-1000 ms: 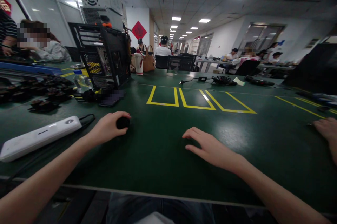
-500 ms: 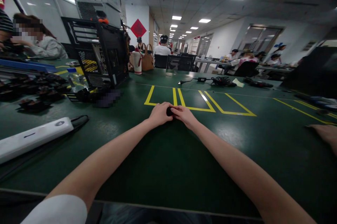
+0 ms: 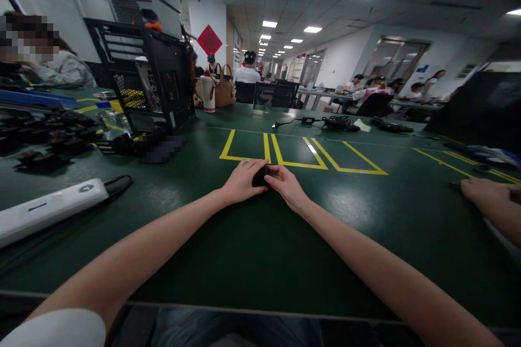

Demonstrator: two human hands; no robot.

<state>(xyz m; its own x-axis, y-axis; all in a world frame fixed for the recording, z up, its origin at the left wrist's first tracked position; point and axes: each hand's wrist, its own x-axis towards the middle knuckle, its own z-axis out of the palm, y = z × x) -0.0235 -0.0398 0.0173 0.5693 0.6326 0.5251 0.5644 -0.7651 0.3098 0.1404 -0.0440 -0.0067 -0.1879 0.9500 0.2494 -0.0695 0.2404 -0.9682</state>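
While the left hand (image 3: 242, 180) grasped a small black object (image 3: 259, 177), the right hand (image 3: 287, 187) met its other side with bent fingers (image 3: 278, 170), though whether these gripped it could not be told. The object was just on the near side of the yellow tape outlines (image 3: 303, 165) on the green counter (image 3: 244, 249). Left of the outlines stood a black computer case (image 3: 163, 75); beyond them lay a coiled black cable (image 3: 341, 123).
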